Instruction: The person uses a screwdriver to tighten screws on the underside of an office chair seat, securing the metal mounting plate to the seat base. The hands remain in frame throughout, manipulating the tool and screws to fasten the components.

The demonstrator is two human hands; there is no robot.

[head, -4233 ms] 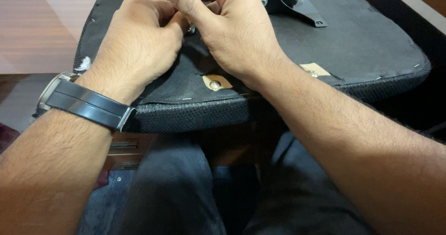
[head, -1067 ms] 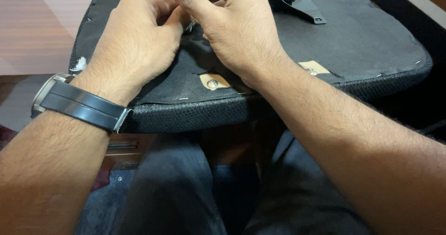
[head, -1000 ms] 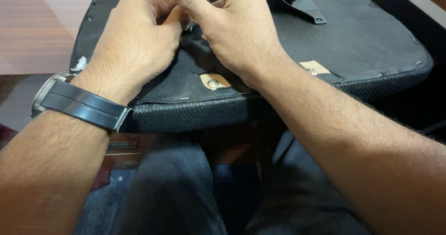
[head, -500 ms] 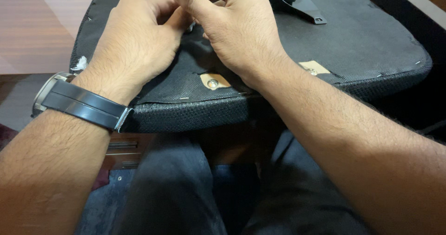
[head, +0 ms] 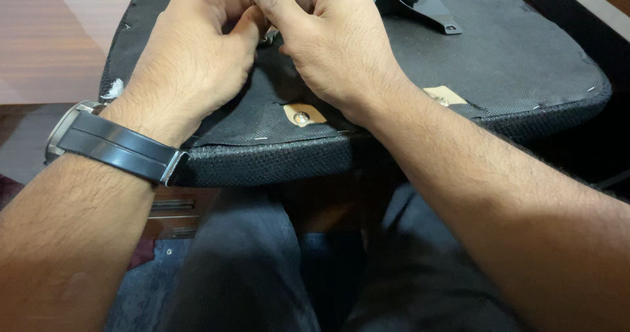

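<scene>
A black upturned chair seat lies across my lap, its fabric underside stapled along the rim. My left hand rests on the fabric near the seat's middle with its fingers curled, and what they hold is hidden. My right hand sits tight against it, fingers pinched around a thin tool that runs out of the top of the frame. A small shiny metal part shows between the two hands. There is a dark watch on my left wrist.
Two tan patches break the fabric, one with a metal screw head and one at the right. A black metal bracket is fixed at the seat's far side. A reddish wooden surface lies to the left. My dark trousers are below.
A teal tool handle that showed above my right fingers four seconds ago is out of frame. Both hands have stayed pressed together, shifting only slightly.
</scene>
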